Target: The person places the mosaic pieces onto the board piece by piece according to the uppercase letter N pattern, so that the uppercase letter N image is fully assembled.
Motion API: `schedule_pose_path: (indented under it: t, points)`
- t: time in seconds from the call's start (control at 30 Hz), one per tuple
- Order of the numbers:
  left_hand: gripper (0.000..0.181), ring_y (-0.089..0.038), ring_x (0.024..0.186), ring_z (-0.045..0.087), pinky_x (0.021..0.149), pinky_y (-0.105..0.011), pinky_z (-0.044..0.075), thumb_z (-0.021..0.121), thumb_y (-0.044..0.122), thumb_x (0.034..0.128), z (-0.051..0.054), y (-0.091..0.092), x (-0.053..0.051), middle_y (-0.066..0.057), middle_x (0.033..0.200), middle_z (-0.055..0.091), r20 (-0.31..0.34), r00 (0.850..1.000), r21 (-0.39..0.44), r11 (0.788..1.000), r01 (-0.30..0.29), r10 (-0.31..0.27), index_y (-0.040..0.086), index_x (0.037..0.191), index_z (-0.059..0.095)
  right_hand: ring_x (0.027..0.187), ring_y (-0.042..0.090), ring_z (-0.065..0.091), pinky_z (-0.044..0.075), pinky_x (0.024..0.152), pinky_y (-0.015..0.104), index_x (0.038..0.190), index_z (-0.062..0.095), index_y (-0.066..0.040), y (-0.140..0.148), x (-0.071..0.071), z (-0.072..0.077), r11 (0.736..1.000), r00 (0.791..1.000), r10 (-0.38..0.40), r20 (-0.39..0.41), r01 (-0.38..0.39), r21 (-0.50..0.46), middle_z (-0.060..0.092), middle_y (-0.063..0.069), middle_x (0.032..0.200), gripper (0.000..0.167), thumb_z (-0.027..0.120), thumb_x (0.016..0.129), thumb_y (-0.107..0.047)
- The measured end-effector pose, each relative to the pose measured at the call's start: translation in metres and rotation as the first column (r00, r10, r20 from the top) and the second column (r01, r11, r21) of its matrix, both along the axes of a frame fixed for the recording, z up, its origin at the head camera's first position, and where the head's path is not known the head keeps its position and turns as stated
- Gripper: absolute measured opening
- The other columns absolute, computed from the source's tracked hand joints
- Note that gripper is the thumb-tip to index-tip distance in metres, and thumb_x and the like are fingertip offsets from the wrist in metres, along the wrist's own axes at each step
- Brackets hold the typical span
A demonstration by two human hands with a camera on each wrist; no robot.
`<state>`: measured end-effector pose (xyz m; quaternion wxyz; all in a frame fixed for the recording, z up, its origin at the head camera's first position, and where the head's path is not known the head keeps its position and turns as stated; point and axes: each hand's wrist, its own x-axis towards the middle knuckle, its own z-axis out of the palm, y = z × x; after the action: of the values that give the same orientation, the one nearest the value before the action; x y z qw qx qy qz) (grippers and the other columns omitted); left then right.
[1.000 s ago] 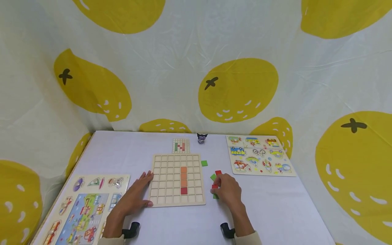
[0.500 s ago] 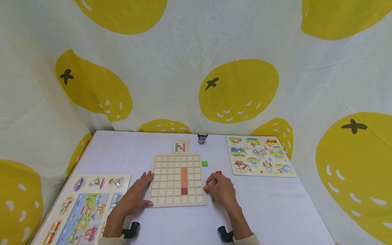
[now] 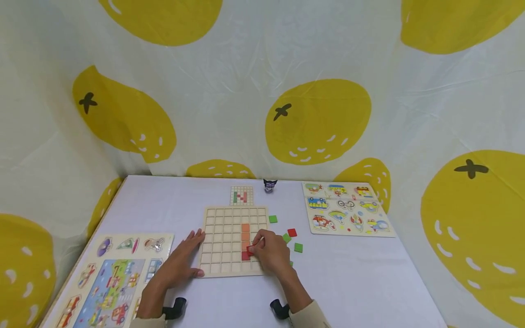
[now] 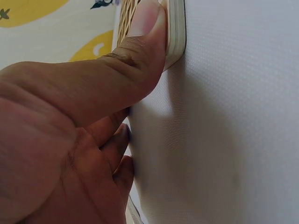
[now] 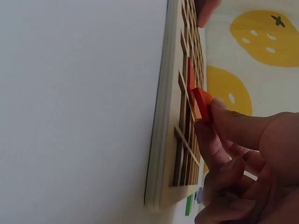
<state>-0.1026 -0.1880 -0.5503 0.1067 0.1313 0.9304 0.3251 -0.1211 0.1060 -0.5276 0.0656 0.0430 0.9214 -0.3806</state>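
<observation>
Wooden grid board (image 3: 221,257) lies flat on the white table. One of its columns holds several orange tiles (image 3: 245,236) with a red tile (image 3: 245,256) below them. My right hand (image 3: 272,253) is over the board's right part, pinching a red square tile (image 5: 203,105) between thumb and finger. The held tile is tilted, close to the column's lower end. My left hand (image 3: 180,262) rests along the board's left edge, fingers spread and fairly straight. In the left wrist view its thumb (image 4: 145,18) touches the board's corner.
Several green tiles (image 3: 298,247) and a red tile (image 3: 292,232) lie right of the board. Behind it are a small pattern card (image 3: 242,195) and a dark figurine (image 3: 269,186). Picture puzzles lie at left (image 3: 119,291) and right (image 3: 348,214).
My right hand has picked up a red tile from the loose ones at the right and carried it left over the board. The left hand has stayed in place.
</observation>
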Motion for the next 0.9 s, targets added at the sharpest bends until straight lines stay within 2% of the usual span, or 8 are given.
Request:
schedule_pose_path:
  t: [0.23, 0.7, 0.9]
  points:
    - [0.116, -0.040, 0.166, 0.016, 0.136, -0.059, 0.014, 0.094, 0.013, 0.0714, -0.001, 0.001, 0.000, -0.014, 0.176, 0.025, -0.004, 1.000, 0.000, 1.000, 0.002, -0.002, 0.006, 0.167, 0.030, 0.067, 0.016, 0.056, 0.041, 0.057, 0.031, 0.084, 0.064, -0.020, -0.014, -0.008, -0.003, 0.996, 1.000, 0.013, 0.009, -0.014, 0.085, 0.060, -0.005, 0.065, 0.026, 0.089, 0.086, -0.027]
    - [0.115, -0.039, 0.166, 0.014, 0.136, -0.058, 0.011, 0.094, 0.013, 0.0724, 0.002, 0.002, 0.000, -0.013, 0.177, 0.024, 0.015, 1.000, 0.002, 1.000, -0.007, 0.007, 0.007, 0.168, 0.029, 0.066, 0.013, 0.056, 0.038, 0.060, 0.033, 0.080, 0.061, -0.021, -0.036, -0.018, -0.003, 0.994, 0.999, 0.051, -0.006, -0.050, 0.100, 0.058, -0.006, 0.065, 0.029, 0.088, 0.087, -0.026]
    - [0.116, -0.040, 0.166, 0.013, 0.136, -0.059, 0.012, 0.094, 0.013, 0.0721, 0.003, 0.002, 0.001, -0.013, 0.177, 0.023, 0.020, 1.000, -0.010, 1.000, -0.003, 0.003, 0.007, 0.168, 0.029, 0.064, 0.012, 0.054, 0.038, 0.059, 0.033, 0.080, 0.059, -0.023, -0.045, -0.019, -0.006, 0.985, 0.995, 0.095, -0.016, -0.092, 0.148, 0.056, -0.008, 0.063, 0.029, 0.087, 0.089, -0.028]
